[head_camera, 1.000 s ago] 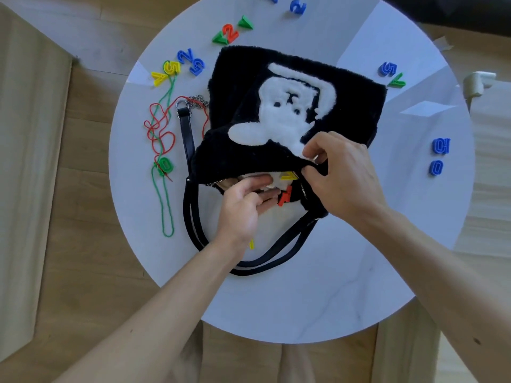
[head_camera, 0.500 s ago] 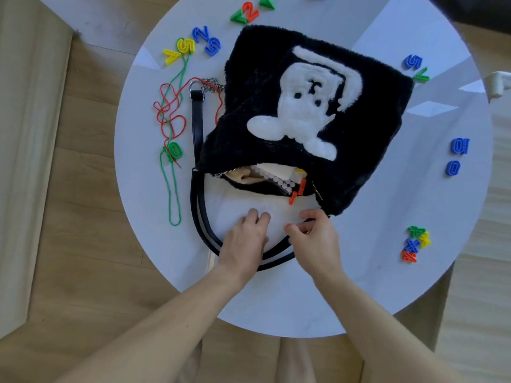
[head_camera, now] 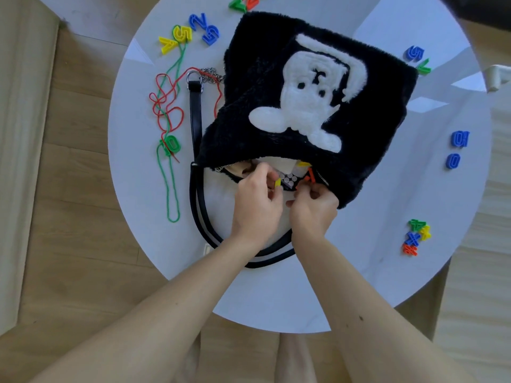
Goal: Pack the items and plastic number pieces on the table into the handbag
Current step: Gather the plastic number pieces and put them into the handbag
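The black furry handbag [head_camera: 356, 128], with a white figure on it, lies on the round white table [head_camera: 367, 275], its unzipped mouth toward me. A white item and orange pieces [head_camera: 311, 174] show inside. My left hand [head_camera: 255, 205] is at the mouth, pinching a yellow piece [head_camera: 278, 183]. My right hand [head_camera: 315, 208] pinches the bag's near rim just under the orange pieces. Loose number pieces lie around: yellow and blue ones [head_camera: 190, 34] far left, a green 0 [head_camera: 172, 143], blue ones [head_camera: 459, 149] at right, a mixed pile [head_camera: 416, 236].
Red and green strings [head_camera: 166, 114] trail down the table's left side beside the bag's black strap [head_camera: 197, 114]. Its black handles [head_camera: 206, 225] loop under my wrists. More pieces sit at the far edge [head_camera: 246, 1] and far right [head_camera: 417, 59]. Wooden floor surrounds the table.
Both hands have come up from the table in front of the bag to its mouth. My left hand now carries a yellow piece.
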